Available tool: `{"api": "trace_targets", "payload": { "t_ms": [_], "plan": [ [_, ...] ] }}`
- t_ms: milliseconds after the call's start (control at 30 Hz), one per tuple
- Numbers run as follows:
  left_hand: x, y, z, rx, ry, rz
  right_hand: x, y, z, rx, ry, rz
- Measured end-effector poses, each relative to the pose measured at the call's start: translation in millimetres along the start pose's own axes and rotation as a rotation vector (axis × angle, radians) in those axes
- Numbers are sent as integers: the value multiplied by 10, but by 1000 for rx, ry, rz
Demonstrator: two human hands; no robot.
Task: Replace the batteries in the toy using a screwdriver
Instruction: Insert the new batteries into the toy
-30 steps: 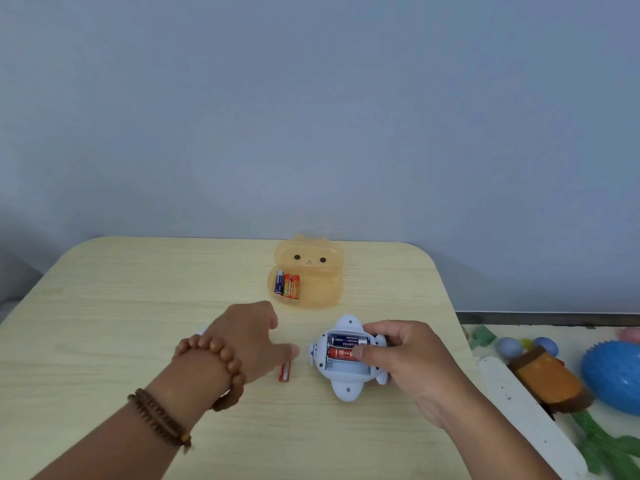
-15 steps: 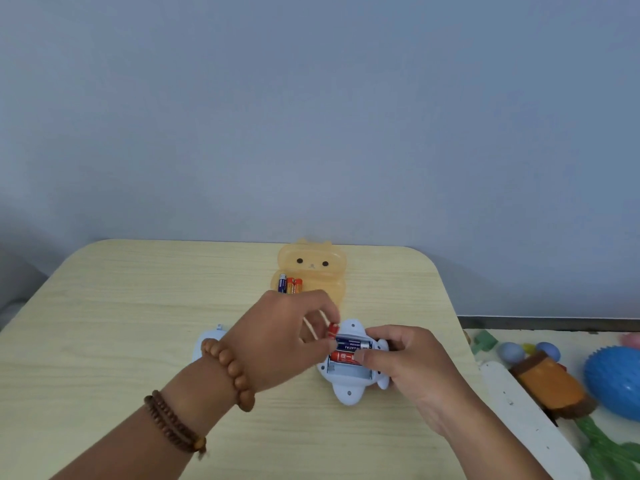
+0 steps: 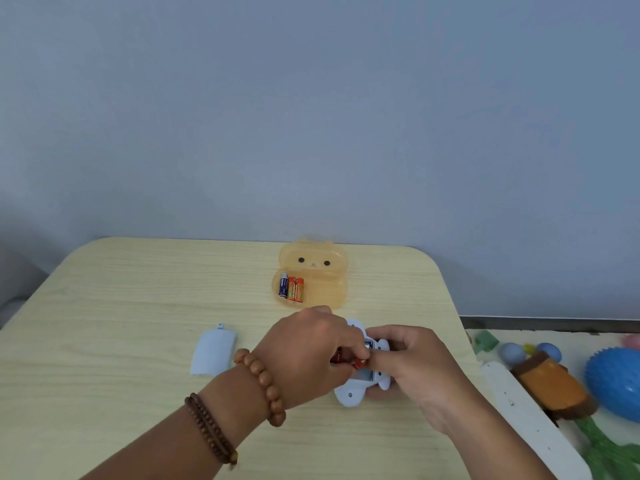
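Left hand (image 3: 304, 355) pinches a red battery (image 3: 358, 362) over the open bay of the white toy (image 3: 351, 393), right hand (image 3: 412, 368) grips the toy on the table (image 3: 121, 306); seat it flat, polarity matched, spares in the orange case (image 3: 325, 289) behind.

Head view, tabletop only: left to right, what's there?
Battery cover → left hand → toy → right hand. The orange case sits farther back, overlapping the hand and toy span, so it's left unordered.

White toy (image 3: 350, 393) belly-up on table, batt bay open, red battery (image 3: 358, 363) partly in.
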State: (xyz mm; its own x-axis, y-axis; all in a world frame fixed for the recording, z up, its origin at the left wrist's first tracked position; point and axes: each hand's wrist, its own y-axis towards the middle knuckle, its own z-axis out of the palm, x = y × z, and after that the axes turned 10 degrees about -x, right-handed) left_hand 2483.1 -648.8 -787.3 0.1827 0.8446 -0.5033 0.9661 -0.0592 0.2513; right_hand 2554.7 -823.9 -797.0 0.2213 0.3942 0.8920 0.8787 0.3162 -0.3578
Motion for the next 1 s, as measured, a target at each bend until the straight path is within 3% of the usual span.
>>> {"api": "trace_targets", "payload": {
  "t_ms": [133, 267, 467, 667, 800, 1000],
  "plan": [
    [-14, 4, 16, 1, -30, -27, 5, 9, -48, 43, 22, -3],
    [-68, 27, 58, 5, -72, -54, 52, 24, -151, 195, 67, 18],
    [-127, 38, 59, -24, -78, -97, 57, 138, -289, 351, 142, 157],
    [-114, 61, 32, 51, -57, -67, 78, 147, -271, 318, 151, 187],
    [-133, 71, 32, 71, -50, -67, 106, 43, -229, 355, 100, 95],
    [-113, 75, 0, 63, -95, -119, 105, -8, -183, 279, 53, 72]
  ]
}}
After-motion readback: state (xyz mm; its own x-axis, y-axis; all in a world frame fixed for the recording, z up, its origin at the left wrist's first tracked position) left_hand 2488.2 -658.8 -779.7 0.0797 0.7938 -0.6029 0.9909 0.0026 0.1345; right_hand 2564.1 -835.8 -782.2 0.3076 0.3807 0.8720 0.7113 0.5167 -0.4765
